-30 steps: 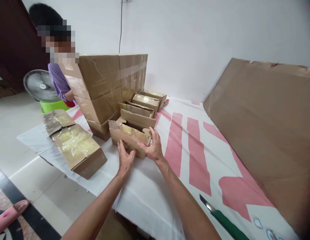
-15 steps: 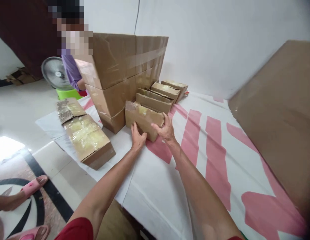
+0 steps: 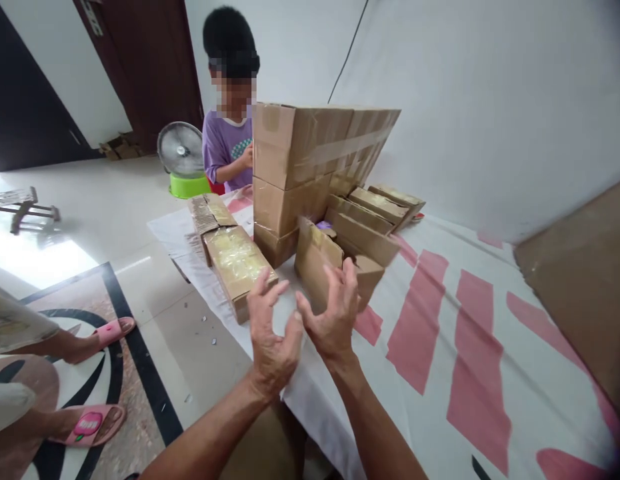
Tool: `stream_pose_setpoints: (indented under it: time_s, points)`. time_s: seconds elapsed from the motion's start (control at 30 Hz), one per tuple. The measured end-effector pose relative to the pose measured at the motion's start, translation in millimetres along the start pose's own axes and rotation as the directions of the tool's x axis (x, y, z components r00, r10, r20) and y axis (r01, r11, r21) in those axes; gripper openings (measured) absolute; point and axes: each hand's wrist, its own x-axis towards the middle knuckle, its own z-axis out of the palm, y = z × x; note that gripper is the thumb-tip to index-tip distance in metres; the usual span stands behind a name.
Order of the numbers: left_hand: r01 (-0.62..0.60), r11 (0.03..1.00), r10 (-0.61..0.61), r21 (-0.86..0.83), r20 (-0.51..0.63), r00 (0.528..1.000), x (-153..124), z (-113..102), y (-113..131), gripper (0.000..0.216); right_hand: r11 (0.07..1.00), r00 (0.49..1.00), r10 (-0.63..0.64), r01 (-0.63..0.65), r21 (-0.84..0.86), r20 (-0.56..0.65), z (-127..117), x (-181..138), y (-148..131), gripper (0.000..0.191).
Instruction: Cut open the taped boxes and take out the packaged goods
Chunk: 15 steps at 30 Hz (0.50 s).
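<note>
In the head view, the left hand (image 3: pixel 270 357) is up over the near edge of the table, its fingers spread and bent. The right hand (image 3: pixel 335 327) is just beside it, with its fingers spread too. The box with its top up (image 3: pixel 313 263) is right past the right hand and a bit ahead of the left one. I cannot tell if the right fingers touch it. A little purple thing (image 3: pixel 324 227) shows inside that box.

A taped box (image 3: pixel 235 257) lies flat near the left hand, on its left. The big stack of boxes (image 3: pixel 310 143) stands behind. More small boxes (image 3: pixel 380 205) sit in a row farther back. They all rest on a white and pink cloth (image 3: pixel 427 320). A person in a purple shirt (image 3: pixel 217 150) is behind the stack.
</note>
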Motion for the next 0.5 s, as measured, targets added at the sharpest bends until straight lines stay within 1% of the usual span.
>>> stream_pose_setpoints:
  time_s: [0.07,0.13,0.2,0.23,0.33,0.37,0.43,0.5]
  points:
    - [0.034,0.998,-0.031,0.043,-0.057,0.998,9.8,-16.0,-16.0,0.041,0.997,1.0,0.014,-0.016,-0.074,-0.025,5.7,9.6,-5.9,0.072]
    - [0.086,0.995,-0.082,0.056,-0.077,0.994,12.3,-25.0,-28.3,0.039,0.995,0.999,0.02,-0.023,-0.102,-0.031,5.6,15.7,1.1,0.07]
    - [0.106,0.993,-0.104,0.042,-0.05,0.993,3.9,-26.8,-32.1,0.034,0.994,1.0,0.001,-0.004,-0.108,-0.031,0.8,13.3,12.0,0.062]
    - [0.087,0.996,-0.086,0.029,-0.023,0.996,-4.0,-25.3,-30.8,0.033,0.994,0.999,-0.008,0.004,-0.106,-0.035,-2.7,8.5,16.6,0.059]
    - [-0.02,0.999,0.023,-0.032,0.12,0.993,-31.9,-13.5,-22.3,0.034,0.998,0.996,-0.005,-0.001,-0.069,-0.085,-16.5,-16.1,26.1,0.057]
    - [-0.019,0.998,0.028,-0.052,0.176,0.984,-39.0,-7.2,-21.1,0.037,0.998,0.993,0.007,-0.013,-0.057,-0.119,-22.4,-25.5,29.4,0.057]
    - [0.067,0.995,-0.046,-0.067,0.273,0.961,-45.8,9.3,-25.4,0.044,0.997,0.978,0.049,-0.06,-0.047,-0.201,-36.3,-42.1,39.9,0.051]
    - [0.209,0.977,-0.183,-0.046,0.327,0.927,-43.7,30.3,-38.9,0.054,0.987,0.956,0.143,-0.156,-0.028,-0.258,-50.2,-51.2,56.7,0.047]
